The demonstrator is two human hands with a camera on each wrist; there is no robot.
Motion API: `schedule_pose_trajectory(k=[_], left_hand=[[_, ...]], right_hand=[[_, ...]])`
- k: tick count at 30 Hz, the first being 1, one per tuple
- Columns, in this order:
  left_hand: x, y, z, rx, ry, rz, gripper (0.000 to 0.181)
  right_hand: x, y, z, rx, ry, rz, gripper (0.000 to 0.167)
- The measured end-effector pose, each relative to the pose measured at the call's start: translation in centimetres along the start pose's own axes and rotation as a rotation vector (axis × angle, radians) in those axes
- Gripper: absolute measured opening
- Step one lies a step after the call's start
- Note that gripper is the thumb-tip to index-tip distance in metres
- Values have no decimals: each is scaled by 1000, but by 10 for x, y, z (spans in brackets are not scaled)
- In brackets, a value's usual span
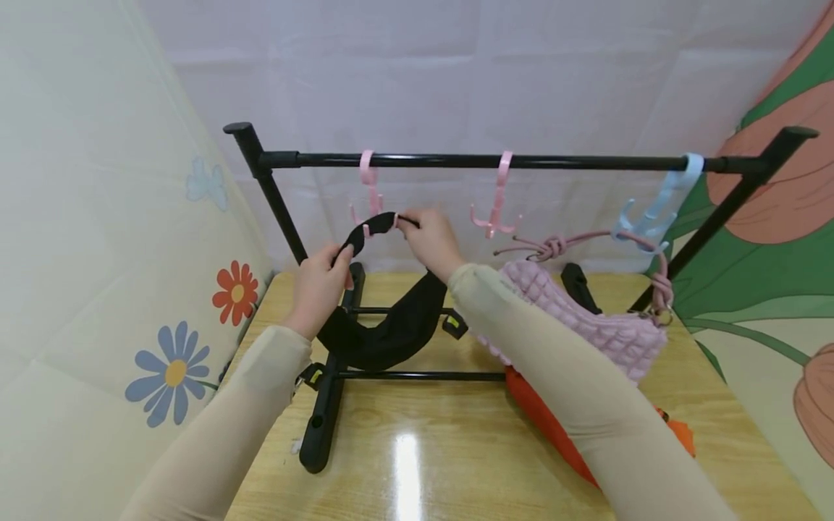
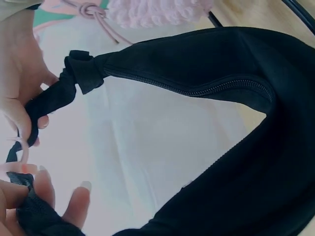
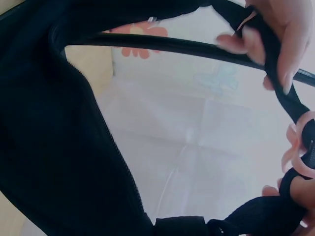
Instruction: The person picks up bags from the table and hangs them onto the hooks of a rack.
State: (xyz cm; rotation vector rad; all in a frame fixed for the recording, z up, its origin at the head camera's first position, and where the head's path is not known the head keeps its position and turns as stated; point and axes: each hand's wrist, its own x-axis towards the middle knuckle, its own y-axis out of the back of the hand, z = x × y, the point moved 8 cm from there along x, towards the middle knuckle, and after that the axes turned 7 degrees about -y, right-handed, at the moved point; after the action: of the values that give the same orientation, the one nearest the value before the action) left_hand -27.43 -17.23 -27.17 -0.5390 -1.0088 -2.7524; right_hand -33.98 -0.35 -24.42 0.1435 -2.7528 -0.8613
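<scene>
A black zippered shoulder bag (image 1: 391,336) hangs by its strap (image 1: 381,223) below the left pink hook (image 1: 369,177). My left hand (image 1: 317,286) pinches the strap on the left, while my right hand (image 1: 430,239) grips it on the right. Between the hands, the strap lies across the hook's lower prongs. In the left wrist view the bag's zipper (image 2: 197,91) shows, and the strap has a knot-like band near my right hand. The right wrist view has the pink prongs (image 3: 300,147) against the strap at its right edge; part of the hook is cut off.
A black rack bar (image 1: 430,161) also carries a middle pink hook (image 1: 500,195) and a blue hook (image 1: 658,206). From the blue one hangs a puffy lilac bag (image 1: 586,311). A red-orange item (image 1: 544,416) lies on the wooden table (image 1: 352,441), partly behind my right sleeve.
</scene>
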Motion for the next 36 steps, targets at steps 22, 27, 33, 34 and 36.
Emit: schedule_pose_trajectory(k=[22, 27, 33, 34, 36], left_hand=[[-7, 9, -30, 6, 35, 199, 38], [-10, 13, -33, 1, 14, 245, 38], [-12, 14, -37, 0, -7, 284, 39], [-12, 14, -38, 1, -7, 288, 39], [-14, 13, -41, 2, -2, 297, 37]], right_hand=[[-19, -49, -5, -192, 50, -104, 25], [-21, -57, -6, -217, 55, -115, 24], [-22, -60, -6, -242, 76, -94, 25], [-22, -61, -6, -247, 79, -91, 25], [-22, -61, -6, -263, 86, -80, 25]])
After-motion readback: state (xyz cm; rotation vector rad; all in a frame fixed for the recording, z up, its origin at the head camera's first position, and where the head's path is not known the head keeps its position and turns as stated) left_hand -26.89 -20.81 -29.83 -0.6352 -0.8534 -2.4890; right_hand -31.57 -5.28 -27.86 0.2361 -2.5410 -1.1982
